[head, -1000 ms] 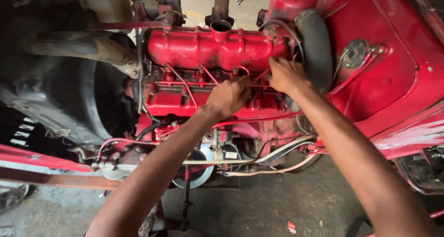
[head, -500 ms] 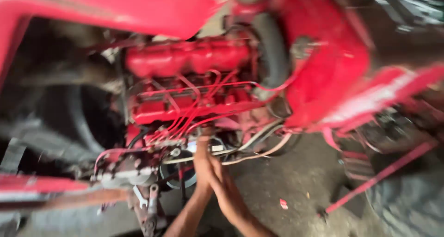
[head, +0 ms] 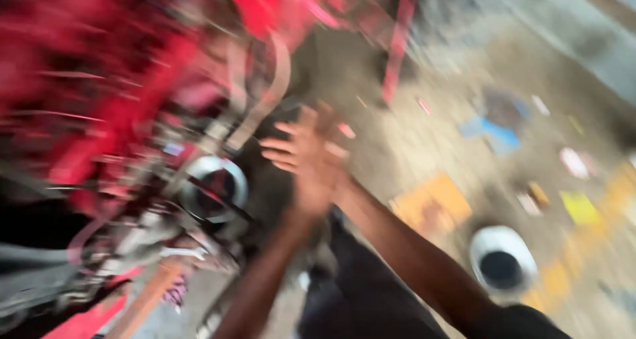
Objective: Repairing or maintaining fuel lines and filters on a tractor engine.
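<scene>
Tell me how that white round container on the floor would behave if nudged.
The white container looks squat and wide, so it would probably slide rather than tip. Its dark open top suggests contents could spill. The weight is unclear through the blur.

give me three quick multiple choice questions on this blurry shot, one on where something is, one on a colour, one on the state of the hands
1. Where does the white round container with the dark opening sit?
A. on the engine
B. on the floor to the right of the arms
C. in a hand

2. What colour is the machine's bodywork?
A. red
B. green
C. white

3. How are the person's two hands?
A. gripping a wrench
B. far apart on the engine
C. pressed together, holding nothing visible

Answers:
1 B, it stands on the littered concrete floor beside the right forearm.
2 A, the blurred panels and engine at upper left are red.
3 C, the left hand and right hand meet in mid-air, fingers spread, with no tool seen.
</scene>
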